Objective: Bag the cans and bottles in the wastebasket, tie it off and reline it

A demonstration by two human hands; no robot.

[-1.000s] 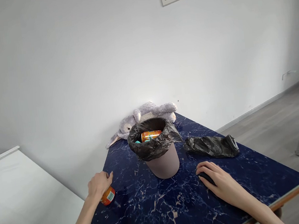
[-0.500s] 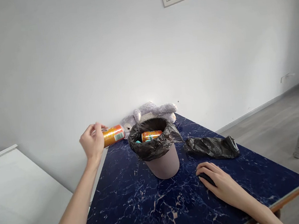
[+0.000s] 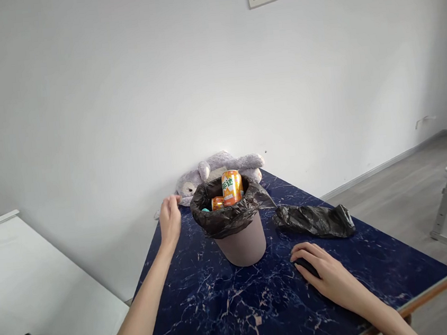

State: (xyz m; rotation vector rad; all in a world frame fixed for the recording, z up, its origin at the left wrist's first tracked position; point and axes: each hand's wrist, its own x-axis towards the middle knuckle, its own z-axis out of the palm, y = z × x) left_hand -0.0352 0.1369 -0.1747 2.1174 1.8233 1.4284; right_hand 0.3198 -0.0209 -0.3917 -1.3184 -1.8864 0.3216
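A pinkish-grey trash bin (image 3: 243, 244) stands on the table, lined with a black plastic bag (image 3: 221, 222) folded over its rim. An orange soda can (image 3: 232, 189) sits nearly upright in its mouth, its top above the rim. Beside it, lower down, part of a second orange can (image 3: 217, 203) shows, with a bit of something teal at the left. My left hand (image 3: 170, 218) is in the air left of the bin, empty, its fingers loosely bent and partly blurred. On the table to the right, my right hand (image 3: 324, 271) curls over a black computer mouse (image 3: 309, 266), mostly hidden.
A grey plush toy (image 3: 219, 162) lies behind the bin against the wall. To the right lies a rolled black plastic bag (image 3: 315, 221) on the dark blue marbled table (image 3: 222, 306). A white cabinet (image 3: 39, 283) is at the left, a light metal-framed stand (image 3: 446, 202) at the right.
My left hand has let go of the orange can, which now sits in the bin over the other can. That hand is now nearer the bin. My right hand stays on the mouse.
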